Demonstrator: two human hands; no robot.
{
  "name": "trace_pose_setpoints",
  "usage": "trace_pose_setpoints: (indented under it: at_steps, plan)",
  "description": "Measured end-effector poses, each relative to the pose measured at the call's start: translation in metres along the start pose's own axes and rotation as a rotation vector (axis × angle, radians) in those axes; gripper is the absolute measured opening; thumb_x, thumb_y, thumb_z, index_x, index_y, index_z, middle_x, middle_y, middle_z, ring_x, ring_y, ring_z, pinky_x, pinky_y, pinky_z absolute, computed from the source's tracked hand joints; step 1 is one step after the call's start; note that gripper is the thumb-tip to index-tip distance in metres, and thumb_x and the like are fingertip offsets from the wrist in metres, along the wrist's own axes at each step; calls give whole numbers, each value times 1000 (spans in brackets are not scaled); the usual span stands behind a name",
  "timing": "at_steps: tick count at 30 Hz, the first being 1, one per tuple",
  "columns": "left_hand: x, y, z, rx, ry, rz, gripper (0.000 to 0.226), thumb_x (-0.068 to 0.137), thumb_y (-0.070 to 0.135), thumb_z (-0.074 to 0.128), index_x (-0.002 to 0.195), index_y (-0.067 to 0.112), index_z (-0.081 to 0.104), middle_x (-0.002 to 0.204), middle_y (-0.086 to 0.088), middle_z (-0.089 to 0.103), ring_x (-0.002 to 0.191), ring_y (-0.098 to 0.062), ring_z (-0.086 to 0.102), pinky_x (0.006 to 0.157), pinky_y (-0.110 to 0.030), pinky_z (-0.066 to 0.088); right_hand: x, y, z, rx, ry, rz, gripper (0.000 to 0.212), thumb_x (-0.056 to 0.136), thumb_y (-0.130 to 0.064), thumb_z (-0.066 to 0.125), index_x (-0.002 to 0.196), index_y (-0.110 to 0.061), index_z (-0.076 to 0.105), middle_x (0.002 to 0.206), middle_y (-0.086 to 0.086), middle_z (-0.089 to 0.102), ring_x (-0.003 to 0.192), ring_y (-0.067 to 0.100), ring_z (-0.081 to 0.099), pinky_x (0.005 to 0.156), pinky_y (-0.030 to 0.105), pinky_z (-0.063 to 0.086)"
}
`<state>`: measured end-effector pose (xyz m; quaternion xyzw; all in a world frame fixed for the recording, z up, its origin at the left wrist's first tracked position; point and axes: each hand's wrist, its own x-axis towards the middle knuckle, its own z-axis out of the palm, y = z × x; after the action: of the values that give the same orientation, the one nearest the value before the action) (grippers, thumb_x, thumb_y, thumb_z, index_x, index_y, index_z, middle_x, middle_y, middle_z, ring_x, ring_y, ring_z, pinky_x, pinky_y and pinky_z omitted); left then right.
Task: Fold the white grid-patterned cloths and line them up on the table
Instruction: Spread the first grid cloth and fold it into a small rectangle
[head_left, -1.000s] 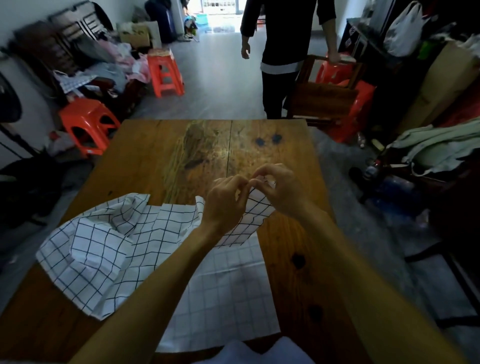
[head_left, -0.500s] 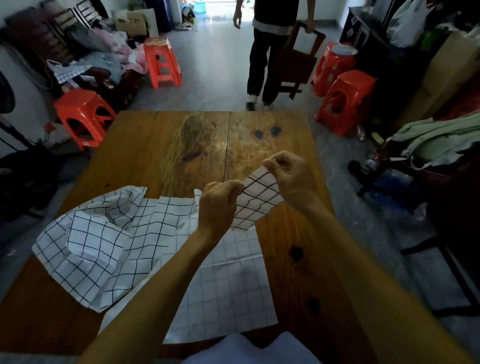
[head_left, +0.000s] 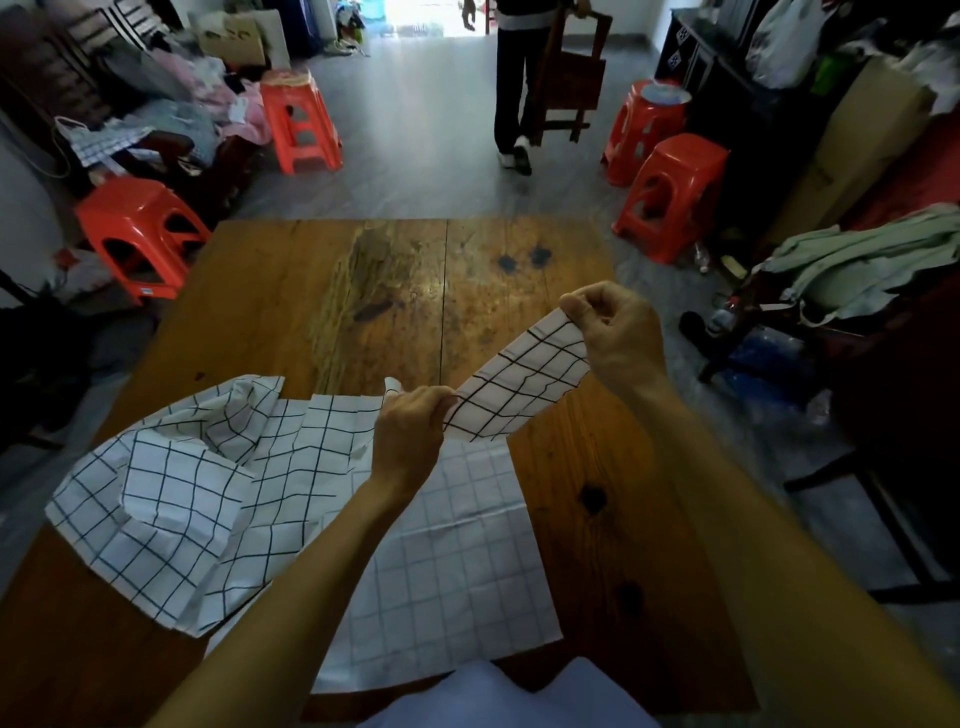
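Note:
A white cloth with a bold black grid (head_left: 171, 493) lies crumpled over the near left of the wooden table (head_left: 395, 291). Its upper edge is lifted off the table. My left hand (head_left: 410, 436) grips that edge near the table's middle, and my right hand (head_left: 613, 332) pinches the corner higher and further right, so a strip of cloth (head_left: 519, 384) stretches between them. Under it a second white cloth with a faint grid (head_left: 457, 571) lies flat near the front edge.
Red plastic stools stand on the floor at the left (head_left: 140, 234), far left (head_left: 298, 122) and right (head_left: 670, 192). A person (head_left: 519, 88) carrying a wooden chair walks away beyond the table. Clutter and clothes line both walls.
My hands have drawn apart along the cloth's edge, the right one rising up and to the right. The person beyond the table has walked further away with the chair.

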<state>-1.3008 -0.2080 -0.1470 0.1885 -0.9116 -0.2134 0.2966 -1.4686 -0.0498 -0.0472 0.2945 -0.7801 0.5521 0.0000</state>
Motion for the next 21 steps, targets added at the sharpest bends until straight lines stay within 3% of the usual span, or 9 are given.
trace_pose_setpoints:
  at_steps: [3, 7, 10, 13, 15, 17, 21]
  plan:
    - [-5, -16, 2, 18, -57, -57, 5, 88, 10, 65, 86, 11, 70, 75, -5, 70, 65, -20, 63, 59, -33, 52, 0, -1, -5, -23, 85, 17, 15, 91, -32, 62, 87, -18, 63, 75, -10, 60, 70, 5, 57, 61, 15, 48]
    - [-18, -33, -7, -25, -49, -217, 6, 89, 11, 63, 86, 11, 68, 77, -7, 70, 65, -18, 64, 59, -26, 51, 11, -1, -22, -111, 138, -22, 16, 92, -36, 59, 88, -20, 62, 74, -8, 60, 72, 11, 60, 64, 31, 52]
    - [3, -3, -8, -129, 35, -89, 7, 90, 9, 62, 93, 6, 67, 84, -10, 70, 73, -18, 65, 64, -29, 54, 9, -1, -14, -229, -10, -62, 15, 91, -32, 62, 88, -18, 65, 79, -6, 64, 76, 13, 62, 66, 29, 53]
    - [37, 40, -1, -174, 5, 98, 25, 93, 24, 56, 109, 6, 64, 102, -11, 69, 91, -21, 65, 80, -36, 52, -3, -2, 7, -258, -103, -79, 13, 90, -29, 64, 86, -17, 66, 78, -5, 64, 73, 13, 61, 64, 28, 52]
    - [52, 58, 3, -167, -18, 179, 32, 92, 30, 54, 116, 9, 62, 109, -9, 68, 101, -20, 63, 89, -36, 47, -10, -4, 14, -233, -145, -84, 11, 90, -26, 63, 87, -17, 66, 77, -8, 62, 72, 8, 60, 63, 18, 49]
    - [59, 66, 4, -177, 0, 210, 30, 94, 30, 54, 114, 11, 64, 106, -5, 69, 99, -18, 63, 88, -39, 48, -14, -5, 14, -192, -168, -59, 11, 91, -26, 63, 88, -16, 67, 77, -10, 62, 72, 3, 59, 61, 10, 45]
    - [61, 67, 4, -199, 85, 208, 18, 91, 26, 62, 100, 11, 68, 92, -2, 71, 86, -15, 66, 80, -34, 49, -17, -7, 7, -75, -203, 6, 12, 87, -28, 67, 89, -17, 69, 81, -5, 67, 77, 3, 62, 63, 9, 46]
